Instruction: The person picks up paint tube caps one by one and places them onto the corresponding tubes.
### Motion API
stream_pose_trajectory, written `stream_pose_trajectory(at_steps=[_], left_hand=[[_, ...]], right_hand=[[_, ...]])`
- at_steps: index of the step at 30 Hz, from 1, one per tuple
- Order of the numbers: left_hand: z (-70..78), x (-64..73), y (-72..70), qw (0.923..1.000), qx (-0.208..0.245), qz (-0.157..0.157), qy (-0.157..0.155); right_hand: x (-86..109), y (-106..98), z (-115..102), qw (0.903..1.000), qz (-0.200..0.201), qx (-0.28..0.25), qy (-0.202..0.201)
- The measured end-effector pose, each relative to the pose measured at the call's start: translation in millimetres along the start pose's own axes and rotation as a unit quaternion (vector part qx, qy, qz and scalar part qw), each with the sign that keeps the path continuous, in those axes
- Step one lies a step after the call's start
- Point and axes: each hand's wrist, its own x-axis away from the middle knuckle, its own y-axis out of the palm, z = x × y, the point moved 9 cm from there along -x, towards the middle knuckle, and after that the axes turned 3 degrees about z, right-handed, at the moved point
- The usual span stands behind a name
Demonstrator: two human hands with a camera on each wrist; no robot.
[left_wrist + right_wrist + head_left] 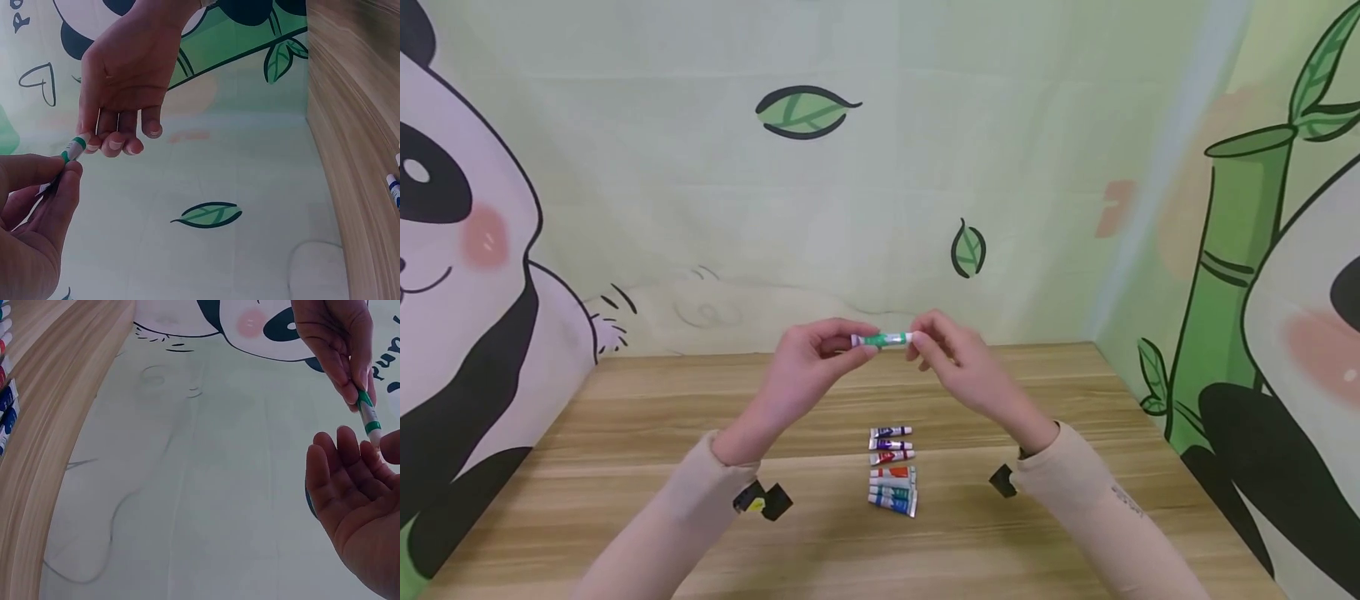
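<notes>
A small green-and-white paint tube [886,339] is held level above the far part of the table, between both hands. My left hand [808,358] pinches its left end between thumb and fingers. At the other end, the thumb and index finger of my right hand [962,362] pinch the white cap. The left wrist view shows the tube [75,149] slanting up from the left fingers to the right fingertips. In the right wrist view, the right hand [359,500] has its other fingers loosely bent beside the tube's [369,415] cap end.
Below the hands, several paint tubes lie in a column on the wooden table [662,417]: a purple one [891,445], a red one [892,457] and a blue one [891,504] among them. A printed panda-and-bamboo cloth [895,208] stands behind and at both sides.
</notes>
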Motion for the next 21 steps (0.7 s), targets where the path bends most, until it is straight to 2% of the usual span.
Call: stream_pose_trajectory(at_steps=[7,13,21], left_hand=[[-5.4,-3.6,4.3,1.0,0.006,0.003,0.001],[-9.6,-6.8,6.3,0.9999,-0.007,0.004,0.01],[-17.5,-11.2,8.4,0.9993,-0.025,0.005,0.025]], right_hand=[[-1.3,8,4,0.9998,-0.012,-0.014,-0.004],[-2.2,11,11,1.0,0.001,-0.005,0.008],[-5.1,16,25,0.9989,-0.004,0.001,0.047]])
